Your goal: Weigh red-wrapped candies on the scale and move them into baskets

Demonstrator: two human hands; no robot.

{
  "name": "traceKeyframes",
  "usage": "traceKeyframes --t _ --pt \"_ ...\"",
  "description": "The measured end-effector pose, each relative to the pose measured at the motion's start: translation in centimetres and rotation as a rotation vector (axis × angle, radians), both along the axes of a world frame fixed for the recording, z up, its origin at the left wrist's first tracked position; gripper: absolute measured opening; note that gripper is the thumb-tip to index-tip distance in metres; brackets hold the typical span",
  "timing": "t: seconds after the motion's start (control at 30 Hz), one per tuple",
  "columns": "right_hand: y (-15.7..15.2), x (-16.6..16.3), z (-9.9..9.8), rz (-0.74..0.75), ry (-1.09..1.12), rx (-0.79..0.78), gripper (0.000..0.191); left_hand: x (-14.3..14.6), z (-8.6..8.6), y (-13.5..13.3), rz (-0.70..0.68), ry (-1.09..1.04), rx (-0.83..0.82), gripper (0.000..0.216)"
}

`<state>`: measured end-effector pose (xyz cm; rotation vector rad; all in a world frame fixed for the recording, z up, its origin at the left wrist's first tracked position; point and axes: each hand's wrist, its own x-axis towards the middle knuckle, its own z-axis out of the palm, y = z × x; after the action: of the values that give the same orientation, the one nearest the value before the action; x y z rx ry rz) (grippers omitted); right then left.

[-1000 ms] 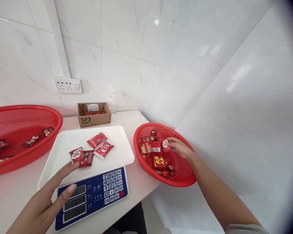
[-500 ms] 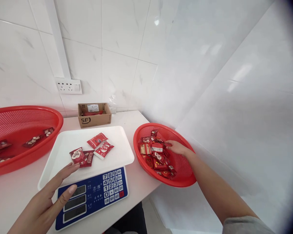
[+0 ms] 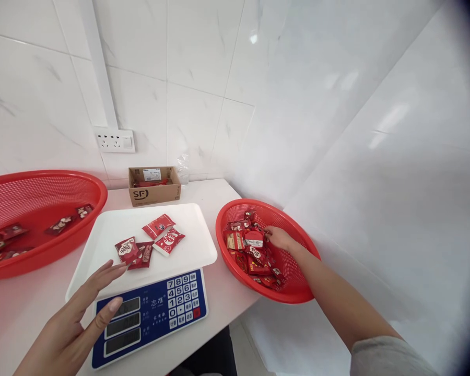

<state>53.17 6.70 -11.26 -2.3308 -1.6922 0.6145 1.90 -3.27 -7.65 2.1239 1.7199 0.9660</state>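
Note:
My left hand (image 3: pixel 76 318) hovers over the near left edge of the white scale tray (image 3: pixel 191 250), thumb and fingers spread, holding nothing. Several small red snack packets (image 3: pixel 169 241) lie on the tray, two of them just beyond my fingertips. Below my thumb is the blue scale panel (image 3: pixel 156 318) with its number keys and displays. On the right, my right hand (image 3: pixel 280 238) reaches into a red mesh basket (image 3: pixel 301 277). Its fingers are curled at the edge of a pile of red packets (image 3: pixel 254 256); what they grip is hidden.
A larger red basket (image 3: pixel 74 183) with a few packets stands at the left. Behind the scale sits an open cardboard box (image 3: pixel 156 195) with red items, beside a clear plastic object (image 3: pixel 183 168). White walls close in at the back and right.
The view has shifted slightly, moving the scene a little to the right. My right hand's fingers are more curled at the pile; my left hand stays about where it was.

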Motion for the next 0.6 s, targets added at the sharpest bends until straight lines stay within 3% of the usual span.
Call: traceKeyframes --t 0.1,0.6 --pt "0.0 0.3 0.6 -0.015 0.002 0.01 0.03 -0.4 -0.9 0.2 -0.099 -0.04 -0.113 0.044" --pt "-0.4 0.2 1.6 -0.075 -0.002 0.12 0.031 -0.8 -1.4 -0.2 -0.111 -0.023 -0.176 0.047"
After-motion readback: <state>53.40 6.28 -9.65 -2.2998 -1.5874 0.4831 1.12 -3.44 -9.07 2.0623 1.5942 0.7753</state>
